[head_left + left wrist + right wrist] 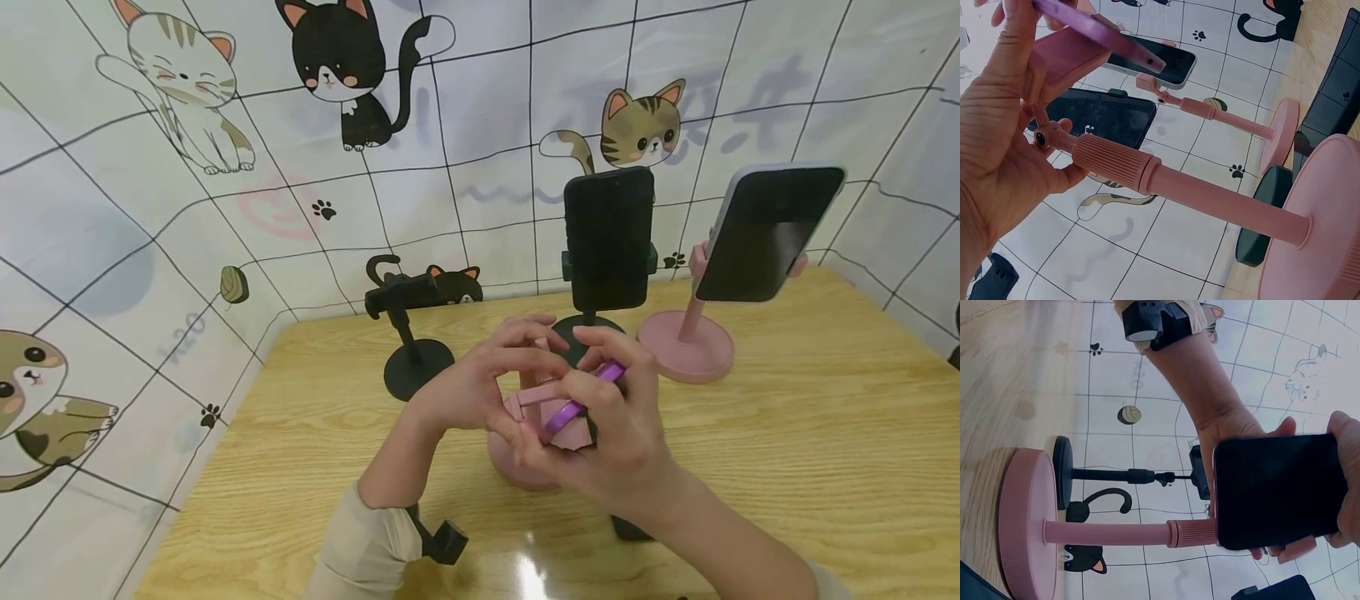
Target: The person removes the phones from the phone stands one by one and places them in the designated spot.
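A purple-edged phone (1279,490) tilts beside the holder of a pink stand (1229,203), above the table (787,433). The right hand (626,425) pinches the phone; the left hand (476,379) is curled round the stand's holder. Behind, a green stand (592,323) carries a black phone (609,237); a black stand (418,369) is to the left.

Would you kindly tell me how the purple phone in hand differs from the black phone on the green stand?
The purple phone has a shiny purple edge, the black phone a dark one. The right hand grips the purple phone, while the green stand holds the black phone. In the head view, the purple phone shows mostly its edge, the black phone its screen. Both screens look dark.
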The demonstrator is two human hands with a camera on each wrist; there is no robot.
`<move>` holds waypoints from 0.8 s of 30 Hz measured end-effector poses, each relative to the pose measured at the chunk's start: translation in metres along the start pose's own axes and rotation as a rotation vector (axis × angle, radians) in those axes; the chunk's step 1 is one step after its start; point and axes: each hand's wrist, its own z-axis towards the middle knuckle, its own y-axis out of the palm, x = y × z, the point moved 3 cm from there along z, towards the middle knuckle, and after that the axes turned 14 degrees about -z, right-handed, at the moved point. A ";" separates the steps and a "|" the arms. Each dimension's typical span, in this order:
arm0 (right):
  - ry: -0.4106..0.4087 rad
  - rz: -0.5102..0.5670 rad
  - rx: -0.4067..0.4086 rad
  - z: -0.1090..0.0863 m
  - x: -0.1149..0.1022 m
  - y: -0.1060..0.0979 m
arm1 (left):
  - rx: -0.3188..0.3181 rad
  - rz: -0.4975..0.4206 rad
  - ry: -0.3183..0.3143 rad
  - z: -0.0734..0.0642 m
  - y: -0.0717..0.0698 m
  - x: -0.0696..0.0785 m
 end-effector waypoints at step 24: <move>0.025 0.326 -0.044 -0.009 0.018 -0.005 | 0.331 0.135 0.213 -0.006 0.027 0.001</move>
